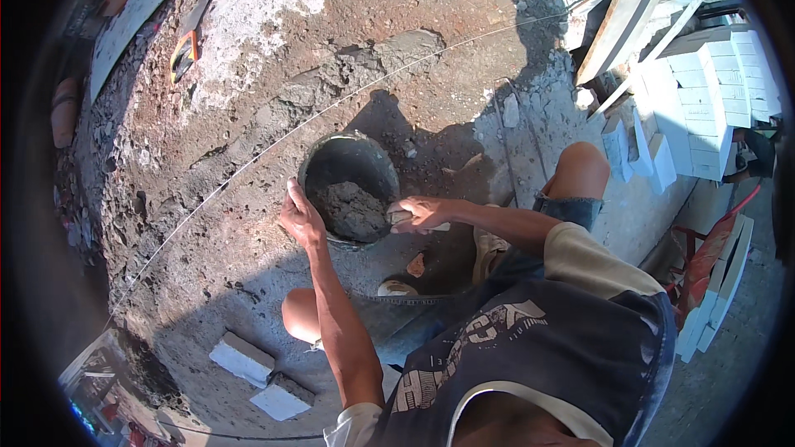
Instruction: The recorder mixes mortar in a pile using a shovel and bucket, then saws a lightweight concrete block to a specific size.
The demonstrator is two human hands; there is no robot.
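Observation:
A dark bucket [352, 145], tilted with its mouth toward me, holds a lump of wet grey mortar [352, 209]. My left hand [303, 217] grips it at the left side of its rim. At the right side of the rim, my right hand [422, 213] is closed round a tool with a pale handle [401, 217]; its working end is hidden. Beyond the bucket, a strip of wet mortar [331, 79] lies on the rough ground, with a taut string [298, 128] running diagonally across.
A handsaw with an orange handle [184, 56] lies at the far left. White blocks [704, 99] are stacked at the right beside leaning boards [621, 33]. Two loose blocks [242, 358] sit near my left knee. A reddish chunk [416, 265] lies between my feet.

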